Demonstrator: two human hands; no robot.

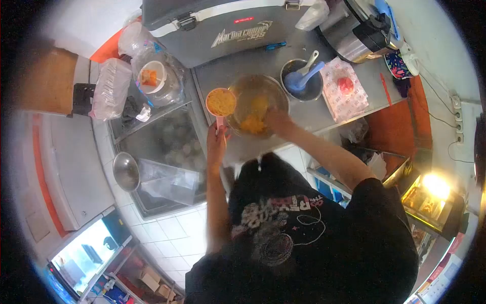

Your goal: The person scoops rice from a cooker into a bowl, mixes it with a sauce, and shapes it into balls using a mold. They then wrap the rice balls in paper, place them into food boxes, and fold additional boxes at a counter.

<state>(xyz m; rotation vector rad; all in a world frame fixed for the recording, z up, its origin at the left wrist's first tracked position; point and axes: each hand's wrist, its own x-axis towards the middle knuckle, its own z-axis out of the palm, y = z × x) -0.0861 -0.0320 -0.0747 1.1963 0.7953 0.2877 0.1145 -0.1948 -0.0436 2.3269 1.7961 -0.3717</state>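
Note:
My left hand (pixel 217 139) grips the handle of a pink scoop (pixel 220 119), which is full of orange-yellow crumbly food (pixel 221 102). The scoop is held level at the left rim of a wide metal bowl (pixel 282 91). Inside that bowl lies more of the orange-yellow food (pixel 252 124), in a loose heap. My right hand (pixel 276 121) reaches into the bowl from the right, beside the heap. Its fingers are blurred, and I cannot make out whether they hold anything.
Behind the bowl stands a large grey cooler box (pixel 228 35). A smaller metal pot (pixel 315 87) holds a blue ladle (pixel 302 77) and a pale-handled utensil. Patterned paper sheets (pixel 349 104) lie to its right. On the left are a white tub (pixel 153 83) and a sink (pixel 167 137).

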